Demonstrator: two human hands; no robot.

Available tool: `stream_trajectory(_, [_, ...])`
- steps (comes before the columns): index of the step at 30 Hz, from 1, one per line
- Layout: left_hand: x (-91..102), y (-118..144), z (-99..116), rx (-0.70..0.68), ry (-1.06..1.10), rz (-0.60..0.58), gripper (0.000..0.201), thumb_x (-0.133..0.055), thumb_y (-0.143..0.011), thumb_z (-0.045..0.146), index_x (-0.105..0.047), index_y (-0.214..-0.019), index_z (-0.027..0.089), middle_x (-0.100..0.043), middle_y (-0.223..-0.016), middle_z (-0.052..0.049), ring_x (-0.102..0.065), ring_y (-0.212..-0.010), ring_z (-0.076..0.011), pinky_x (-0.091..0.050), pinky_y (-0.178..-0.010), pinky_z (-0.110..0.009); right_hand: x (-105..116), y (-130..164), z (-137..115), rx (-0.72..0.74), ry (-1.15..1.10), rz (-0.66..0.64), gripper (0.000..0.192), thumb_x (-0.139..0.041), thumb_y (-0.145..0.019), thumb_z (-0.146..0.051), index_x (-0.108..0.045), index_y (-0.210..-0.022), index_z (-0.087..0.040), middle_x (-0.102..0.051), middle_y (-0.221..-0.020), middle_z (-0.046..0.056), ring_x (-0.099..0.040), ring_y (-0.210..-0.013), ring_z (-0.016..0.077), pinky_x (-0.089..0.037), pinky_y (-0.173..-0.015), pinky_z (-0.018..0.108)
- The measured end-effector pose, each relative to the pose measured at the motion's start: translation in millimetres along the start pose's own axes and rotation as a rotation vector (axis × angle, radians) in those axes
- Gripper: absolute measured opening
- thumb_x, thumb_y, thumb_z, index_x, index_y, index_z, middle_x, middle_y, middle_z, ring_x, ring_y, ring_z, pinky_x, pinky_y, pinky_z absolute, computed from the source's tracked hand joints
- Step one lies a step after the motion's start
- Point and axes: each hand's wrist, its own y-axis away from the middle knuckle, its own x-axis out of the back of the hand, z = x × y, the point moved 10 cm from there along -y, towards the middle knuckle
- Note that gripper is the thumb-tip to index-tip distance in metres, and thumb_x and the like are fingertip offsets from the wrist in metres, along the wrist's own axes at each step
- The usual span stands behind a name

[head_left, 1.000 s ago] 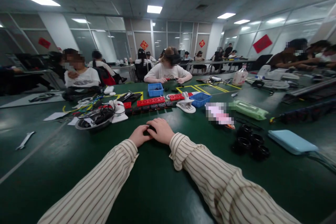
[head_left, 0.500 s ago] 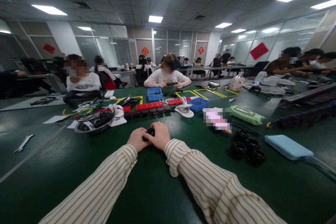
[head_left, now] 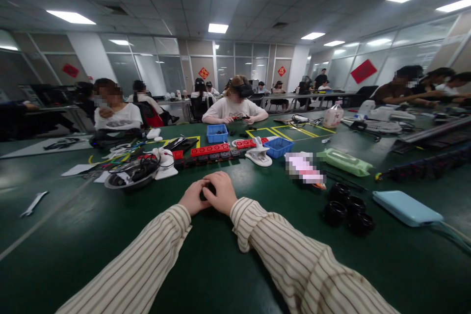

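Note:
Both hands meet over the green table, closed round a small black rounded part [head_left: 210,188]. My left hand [head_left: 193,197] wraps its left side. My right hand [head_left: 222,190] covers it from above and the right, with the thumb toward me. Most of the part is hidden by fingers, so its kind cannot be made out. To the right stand several glossy black hollow round pieces [head_left: 335,212], grouped together. Past my hands lies a row of red and black socket-like blocks [head_left: 209,149], with a white clip-like stand [head_left: 258,153] at its right.
Blue bins [head_left: 278,147] sit beyond the blocks. A metal bowl of black cables [head_left: 134,176] is at left, a wrench [head_left: 34,204] farther left. At right lie a light-blue power-bank-like case [head_left: 407,207] and a green packet [head_left: 346,162]. A co-worker [head_left: 235,105] sits opposite.
My right hand has shifted slightly, its fingers now bent higher over the black part. My left hand stays closed beside it. The view has tilted very slightly.

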Motion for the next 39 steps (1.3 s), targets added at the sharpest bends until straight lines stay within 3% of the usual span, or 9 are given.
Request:
stream_trajectory(3, [0.8,-1,2,0.052,-0.016,0.000,0.062,-0.071,-0.057,0.035,-0.050,-0.113,0.017,-0.056,-0.113,-0.010,-0.051,-0.106,-0.0270,-0.038,-0.094,-0.040,7,0,15,-0.145,0.060,0.095,0.026,-0.055,-0.080,-0.031,-0.053,-0.102,-0.017,-0.057,-0.100,0.006,-0.046,-0.098,0.0205,-0.030,-0.091,0.035])
stream_trajectory(6, [3.1,0,-1,0.151,-0.127,0.007,0.053,-0.070,-0.057,0.041,-0.055,-0.101,0.015,-0.059,-0.097,-0.009,-0.056,-0.094,-0.0285,-0.043,-0.085,-0.040,9,3,29,-0.269,0.131,0.127,0.029,-0.054,-0.081,-0.039,-0.053,-0.099,-0.017,-0.055,-0.096,0.006,-0.047,-0.094,0.0213,-0.032,-0.086,0.036])
stream_trajectory(11, [4.3,3,-2,0.166,-0.164,0.024,0.044,-0.068,-0.060,0.039,-0.057,-0.095,0.015,-0.060,-0.098,-0.010,-0.055,-0.094,-0.0267,-0.043,-0.085,-0.038,-2,8,39,-0.347,0.208,-0.004,0.033,-0.057,-0.077,-0.050,-0.057,-0.083,-0.018,-0.053,-0.087,0.005,-0.047,-0.088,0.0210,-0.034,-0.080,0.035])
stream_trajectory(18, [1.6,2,4,0.069,-0.070,-0.008,0.032,-0.065,-0.061,0.031,-0.062,-0.090,0.017,-0.063,-0.092,-0.006,-0.056,-0.091,-0.0241,-0.044,-0.084,-0.035,-4,5,23,-0.231,0.107,-0.096,0.013,-0.057,-0.077,-0.024,-0.065,-0.087,-0.020,-0.058,-0.086,0.002,-0.046,-0.090,0.0175,-0.035,-0.080,0.030])
stream_trajectory(22, [-1.2,2,5,0.040,0.025,-0.075,0.033,-0.065,-0.062,0.032,-0.063,-0.092,0.017,-0.064,-0.094,-0.006,-0.056,-0.093,-0.0250,-0.044,-0.085,-0.037,-8,2,13,-0.122,-0.022,-0.141,0.024,-0.051,-0.076,-0.009,-0.065,-0.094,-0.019,-0.061,-0.088,0.001,-0.048,-0.091,0.0151,-0.036,-0.084,0.028])
stream_trajectory(25, [-2.9,2,10,0.004,0.062,-0.099,0.037,-0.067,-0.061,0.032,-0.062,-0.094,0.016,-0.063,-0.099,-0.007,-0.056,-0.096,-0.0256,-0.043,-0.088,-0.038,-7,1,11,-0.104,-0.043,-0.123,0.023,-0.050,-0.082,-0.016,-0.062,-0.102,-0.018,-0.061,-0.091,0.003,-0.048,-0.093,0.0154,-0.036,-0.086,0.029])
stream_trajectory(30, [1.6,4,9,0.037,0.011,-0.014,0.058,-0.073,-0.055,0.032,-0.054,-0.107,0.014,-0.059,-0.104,-0.009,-0.054,-0.098,-0.0264,-0.042,-0.089,-0.039,-1,3,16,-0.184,0.046,-0.040,0.036,-0.057,-0.080,-0.037,-0.053,-0.110,-0.016,-0.057,-0.099,0.007,-0.046,-0.095,0.0200,-0.036,-0.084,0.034])
stream_trajectory(33, [4.8,5,8,0.072,-0.056,0.016,0.052,-0.071,-0.056,0.033,-0.055,-0.102,0.013,-0.059,-0.098,-0.009,-0.055,-0.093,-0.0261,-0.043,-0.084,-0.038,1,5,20,-0.235,0.112,-0.032,0.039,-0.060,-0.076,-0.043,-0.053,-0.103,-0.015,-0.055,-0.094,0.006,-0.046,-0.090,0.0206,-0.037,-0.079,0.034])
stream_trajectory(39, [8.0,4,16,0.033,-0.115,0.015,0.034,-0.067,-0.062,0.033,-0.059,-0.091,0.015,-0.060,-0.090,-0.007,-0.056,-0.090,-0.0240,-0.043,-0.083,-0.034,-5,5,22,-0.219,0.095,-0.089,0.017,-0.064,-0.075,-0.032,-0.059,-0.080,-0.017,-0.056,-0.084,0.003,-0.046,-0.086,0.0174,-0.037,-0.076,0.030])
